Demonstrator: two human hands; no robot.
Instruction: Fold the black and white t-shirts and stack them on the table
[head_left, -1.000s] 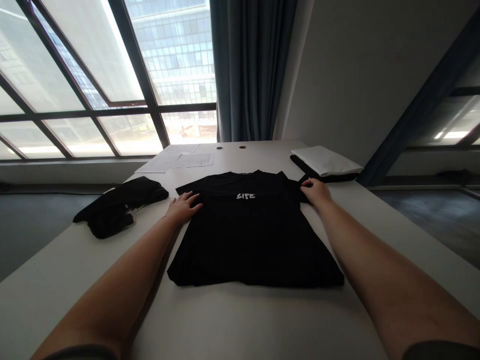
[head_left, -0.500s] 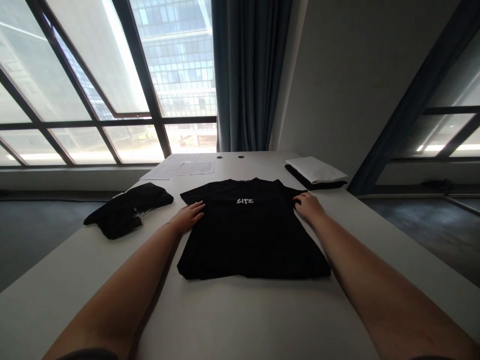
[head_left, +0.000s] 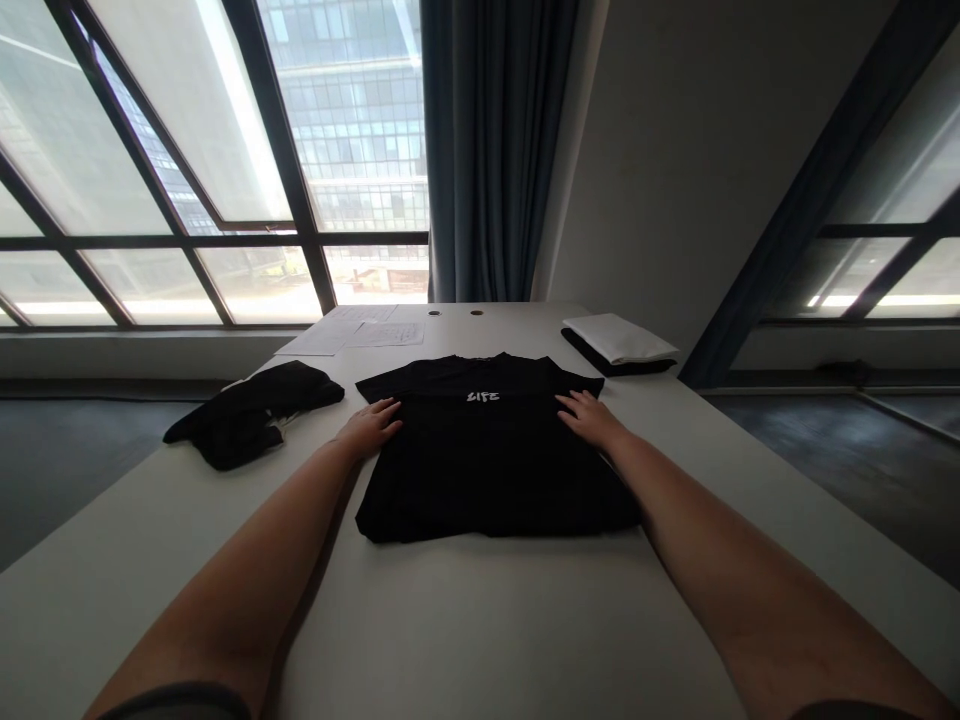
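Note:
A black T-shirt (head_left: 495, 460) with white lettering on its chest lies spread on the white table (head_left: 480, 620), its collar away from me and both short sleeves out to the sides. My left hand (head_left: 370, 428) rests at the shirt's left edge, just below the sleeve, fingers stretched out onto the cloth. On the opposite side my right hand (head_left: 590, 418) lies on the fabric below the right sleeve, its fingers extended and slightly spread. Neither hand grasps the cloth.
A crumpled black garment (head_left: 255, 415) lies on the left of the table. White folded material (head_left: 621, 338) sits on a dark folded piece (head_left: 641, 369) at the back right. Paper sheets (head_left: 386, 333) lie at the back left, near two round table holes.
My right hand has moved inward from the right sleeve's edge onto the shirt body, its fingers straighter now. My left hand stays at about the same spot. The view has shifted slightly.

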